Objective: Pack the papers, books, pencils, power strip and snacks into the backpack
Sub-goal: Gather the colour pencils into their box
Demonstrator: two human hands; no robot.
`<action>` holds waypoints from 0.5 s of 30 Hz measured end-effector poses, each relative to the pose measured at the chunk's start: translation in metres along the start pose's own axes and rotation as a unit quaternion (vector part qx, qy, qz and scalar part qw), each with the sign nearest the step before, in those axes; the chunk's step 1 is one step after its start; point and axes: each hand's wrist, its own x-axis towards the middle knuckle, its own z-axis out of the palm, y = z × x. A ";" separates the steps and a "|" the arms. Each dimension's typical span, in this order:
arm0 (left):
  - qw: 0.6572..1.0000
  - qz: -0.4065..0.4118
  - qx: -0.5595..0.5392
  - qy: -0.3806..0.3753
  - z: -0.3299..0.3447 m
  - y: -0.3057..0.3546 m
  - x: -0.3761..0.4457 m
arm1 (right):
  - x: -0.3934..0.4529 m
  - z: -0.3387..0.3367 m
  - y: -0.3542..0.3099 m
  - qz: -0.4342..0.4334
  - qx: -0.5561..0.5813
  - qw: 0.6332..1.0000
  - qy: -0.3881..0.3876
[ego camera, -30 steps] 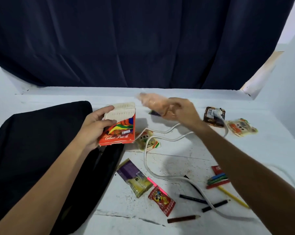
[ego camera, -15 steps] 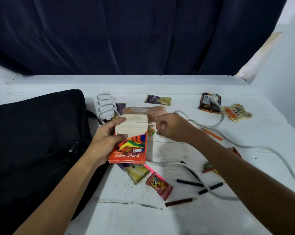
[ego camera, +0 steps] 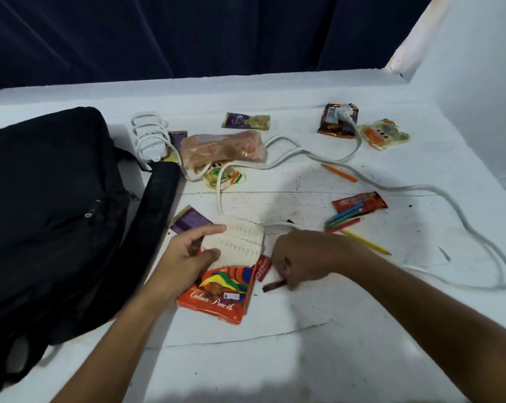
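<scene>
The pencil-gathering step is in hand: the left hand (ego camera: pixel 187 257) grips the opened orange cardboard colour-pencil box (ego camera: pixel 225 283) above the white table (ego camera: pixel 304 359), beside the black fabric backpack (ego camera: pixel 51 213), while the right hand (ego camera: pixel 307 257) pinches a dark brown pencil (ego camera: pixel 273 285) (its tip still on the table), which next needs lifting and sliding into the box.

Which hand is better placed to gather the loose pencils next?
Right. The right hand already pinches a brown pencil on the table, while the left hand holds the colour pencil box.

A dark navy curtain (ego camera: pixel 187 36) hangs behind the white table (ego camera: pixel 275 344) (its top scuffed and speckled), and a white wall (ego camera: pixel 478 82) stands at right.
</scene>
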 end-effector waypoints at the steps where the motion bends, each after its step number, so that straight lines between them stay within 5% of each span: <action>1: 1.000 -0.001 0.002 -0.006 -0.001 -0.003 -0.002 | -0.005 -0.004 0.002 -0.002 0.016 1.000 0.001; 7: 0.997 0.012 0.066 -0.040 -0.004 -0.009 -0.013 | -0.018 -0.009 0.012 0.002 0.204 0.968 0.147; 15: 0.999 0.016 0.034 -0.026 -0.001 -0.006 -0.013 | 0.004 0.018 -0.002 -0.104 0.058 0.939 0.322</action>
